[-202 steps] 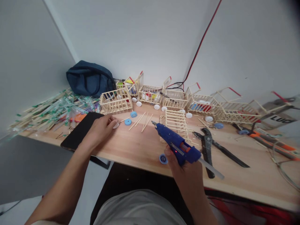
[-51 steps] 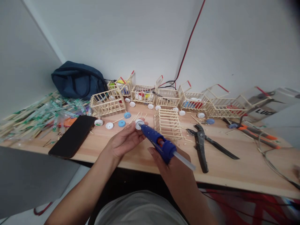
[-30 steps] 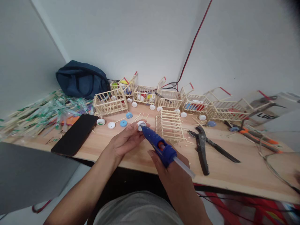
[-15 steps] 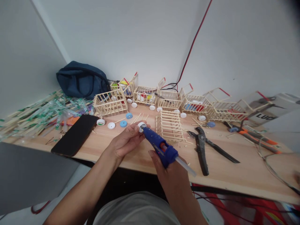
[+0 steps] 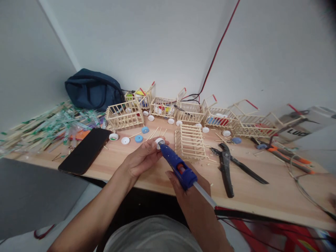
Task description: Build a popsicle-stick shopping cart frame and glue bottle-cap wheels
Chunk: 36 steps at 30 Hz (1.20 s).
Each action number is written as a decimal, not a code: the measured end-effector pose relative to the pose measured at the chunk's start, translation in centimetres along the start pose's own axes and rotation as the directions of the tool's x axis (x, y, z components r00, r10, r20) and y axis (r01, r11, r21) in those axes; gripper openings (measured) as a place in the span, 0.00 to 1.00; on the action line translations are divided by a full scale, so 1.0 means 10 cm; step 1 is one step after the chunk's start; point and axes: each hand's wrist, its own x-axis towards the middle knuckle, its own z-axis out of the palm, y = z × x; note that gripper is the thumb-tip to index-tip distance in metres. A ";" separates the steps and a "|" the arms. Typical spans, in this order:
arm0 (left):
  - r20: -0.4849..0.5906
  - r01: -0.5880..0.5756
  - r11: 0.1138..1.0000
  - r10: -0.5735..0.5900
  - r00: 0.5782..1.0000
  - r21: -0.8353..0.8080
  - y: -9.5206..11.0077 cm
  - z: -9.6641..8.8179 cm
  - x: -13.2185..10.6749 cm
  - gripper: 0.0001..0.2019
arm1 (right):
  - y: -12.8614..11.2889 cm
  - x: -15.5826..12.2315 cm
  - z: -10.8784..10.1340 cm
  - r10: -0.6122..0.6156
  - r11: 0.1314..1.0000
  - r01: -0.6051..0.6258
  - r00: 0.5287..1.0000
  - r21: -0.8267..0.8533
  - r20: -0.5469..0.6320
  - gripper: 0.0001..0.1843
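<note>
My left hand [image 5: 141, 159] pinches a small white bottle cap [image 5: 158, 141] just above the wooden table [image 5: 262, 196]. My right hand [image 5: 187, 189] grips a blue glue gun [image 5: 178, 167] with a clear glue stick out of its back. The gun's nozzle touches the white cap. Just right of the cap lies a flat wooden stick cage [image 5: 190, 141]. Loose thin sticks [image 5: 154, 132] lie behind my left hand.
A row of stick-built carts [image 5: 183, 110] lines the wall. White and blue caps [image 5: 125, 140] lie near a black phone [image 5: 85, 150]. Black pliers [image 5: 227, 164] and orange-handled cutters [image 5: 283, 154] lie on the right. A dark blue bag [image 5: 93, 89] and wrapped sticks [image 5: 47, 122] sit at the left.
Since the oldest frame my left hand picked a white cap off the table and brought it to the glue gun's nozzle. Over the last second both hands barely moved.
</note>
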 end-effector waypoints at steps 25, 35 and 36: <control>0.017 -0.023 0.999 0.022 1.000 0.042 -0.01 0.02 0.00 0.15 | -0.01 0.00 0.00 0.043 0.998 -0.045 0.997 -0.033 -0.059 0.12; 0.027 -0.007 0.999 0.006 1.000 0.049 -0.01 0.02 0.01 0.16 | -0.02 -0.02 0.02 0.060 0.998 -0.059 0.997 0.032 -0.052 0.10; 0.026 -0.008 0.999 0.006 1.000 0.049 -0.01 0.01 0.01 0.16 | -0.02 -0.02 0.02 0.064 0.998 -0.062 0.997 0.033 -0.041 0.10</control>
